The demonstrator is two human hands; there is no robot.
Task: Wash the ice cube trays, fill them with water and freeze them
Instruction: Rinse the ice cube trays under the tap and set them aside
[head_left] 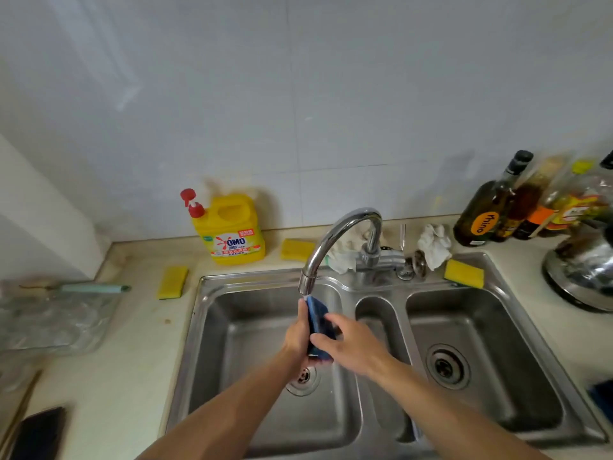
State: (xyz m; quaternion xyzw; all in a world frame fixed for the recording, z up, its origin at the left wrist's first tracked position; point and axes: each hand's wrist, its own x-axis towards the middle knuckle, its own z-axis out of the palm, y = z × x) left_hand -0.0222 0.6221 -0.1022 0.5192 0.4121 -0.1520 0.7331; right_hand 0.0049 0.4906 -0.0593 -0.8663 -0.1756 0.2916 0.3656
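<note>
While my left hand [296, 338] and right hand [353, 348] clutch the blue tray [317, 314] under the faucet [335, 239], a wet grip might drop it.

Head camera looks forward-down, close over sink [238, 313]; edges seemingly blurred.

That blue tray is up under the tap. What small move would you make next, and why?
Probably tilt the blue tray so its cups face the faucet spout. The left hand and right hand hold it upright, end-on just below the spout, over the left basin, so water would likely run off its edge.
</note>
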